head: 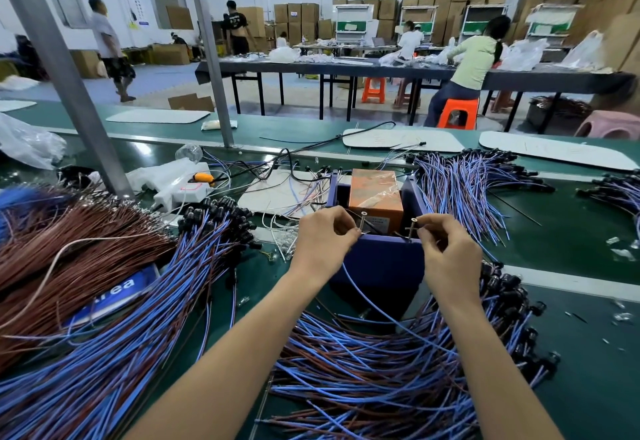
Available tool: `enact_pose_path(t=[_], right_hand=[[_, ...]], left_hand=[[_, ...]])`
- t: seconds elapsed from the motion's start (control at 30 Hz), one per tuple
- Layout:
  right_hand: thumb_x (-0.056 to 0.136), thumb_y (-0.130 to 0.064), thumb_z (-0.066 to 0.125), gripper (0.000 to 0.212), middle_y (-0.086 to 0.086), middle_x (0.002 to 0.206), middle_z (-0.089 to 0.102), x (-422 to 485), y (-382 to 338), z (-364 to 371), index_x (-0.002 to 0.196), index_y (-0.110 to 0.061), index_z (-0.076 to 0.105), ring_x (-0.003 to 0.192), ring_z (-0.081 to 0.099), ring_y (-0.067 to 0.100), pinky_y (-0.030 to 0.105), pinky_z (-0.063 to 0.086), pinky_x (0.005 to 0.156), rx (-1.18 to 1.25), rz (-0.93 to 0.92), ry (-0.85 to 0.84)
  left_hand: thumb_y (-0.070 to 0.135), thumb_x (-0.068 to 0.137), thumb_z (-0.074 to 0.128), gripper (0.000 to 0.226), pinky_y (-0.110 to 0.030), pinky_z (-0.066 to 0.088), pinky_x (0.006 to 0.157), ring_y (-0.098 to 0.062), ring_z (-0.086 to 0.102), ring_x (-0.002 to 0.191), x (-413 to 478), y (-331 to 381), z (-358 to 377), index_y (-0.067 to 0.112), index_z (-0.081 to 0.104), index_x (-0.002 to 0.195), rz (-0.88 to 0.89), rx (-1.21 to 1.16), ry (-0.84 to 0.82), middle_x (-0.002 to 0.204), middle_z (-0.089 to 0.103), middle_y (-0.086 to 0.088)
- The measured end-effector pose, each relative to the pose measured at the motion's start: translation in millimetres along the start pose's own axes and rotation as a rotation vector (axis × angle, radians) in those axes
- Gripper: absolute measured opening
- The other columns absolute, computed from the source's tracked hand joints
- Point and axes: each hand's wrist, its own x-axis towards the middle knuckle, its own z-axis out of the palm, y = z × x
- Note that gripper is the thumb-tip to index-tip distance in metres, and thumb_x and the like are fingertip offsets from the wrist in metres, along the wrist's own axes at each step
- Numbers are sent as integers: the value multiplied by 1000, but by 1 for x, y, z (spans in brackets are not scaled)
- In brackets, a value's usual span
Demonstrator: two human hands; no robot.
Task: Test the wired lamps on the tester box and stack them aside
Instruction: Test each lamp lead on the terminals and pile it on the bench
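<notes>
The tester box (381,259) is a dark blue open box in front of me with an orange battery block (375,194) inside and two upright screws on its near rim. My left hand (320,242) pinches a blue wire end against the left screw (363,223). My right hand (446,252) pinches another wire end by the right screw (412,228). The blue wire (374,304) runs down from my left hand toward the pile of wired lamps (381,370) below. The lamp itself is hidden.
Large heaps of blue and brown wired lamps lie left (138,301), right (467,183) and near. A white power strip (180,190) and black cables sit behind the box. A metal post (69,76) rises at left. Other people work at tables beyond.
</notes>
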Motion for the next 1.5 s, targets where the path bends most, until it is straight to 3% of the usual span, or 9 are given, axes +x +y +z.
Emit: enact_pose_path(t=[0.27,0.47,0.57,0.67,0.97,1.13,1.3,1.5], right_hand=[[89,1,62,18,-3,84,63,1,1,-2,91,-16,61,76,58,1,0,42,67,11,1,3],[89,1,61,17,-2,82,62,2,1,-1,90,-15,61,75,58,7,5,40,67,-6,21,-9],[89,1,61,18,-1,83,63,2,1,-1,89,-16,61,76,59,9,5,41,66,-12,32,-22],[89,1,61,19,-1,82,63,2,0,-2,86,-17,62,74,56,0,0,41,63,-20,33,-22],[89,1,60,18,-2,81,64,2,-2,-2,85,-17,64,73,56,1,5,40,66,-24,41,-28],[89,0,61,19,-1,82,64,2,-1,-1,85,-18,64,76,59,10,8,40,68,-31,44,-27],[89,0,61,19,-3,81,64,1,1,-2,85,-19,63,74,57,3,9,41,69,-24,40,-22],[88,0,61,20,-4,81,63,2,3,0,84,-20,63,75,58,3,9,41,69,-23,33,-9]], left_hand=[[12,80,72,5,-12,47,62,-6,59,57,-3,3,-3,14,71,76,-86,-124,-47,64,67,1],[6,81,68,17,-11,44,62,0,61,57,-8,1,-11,23,72,76,-124,-212,-188,62,68,5],[7,80,71,17,-12,50,66,-4,65,64,-7,3,-12,24,70,78,-86,-173,-110,69,70,4],[8,78,73,12,-22,55,75,-15,68,75,0,8,-10,17,68,83,-50,-103,-25,79,72,-3],[9,78,72,10,-26,54,83,-13,66,74,10,8,-9,12,76,86,-13,9,-64,82,74,-5],[10,78,70,11,-20,51,81,-10,65,73,9,6,-8,12,77,86,-12,15,-43,82,74,-3],[13,78,71,6,-11,44,69,-6,60,67,9,4,-5,15,76,81,-26,36,-14,74,71,1],[14,79,71,6,-13,45,70,-7,62,68,11,1,-5,15,76,81,-15,48,-20,75,72,0]])
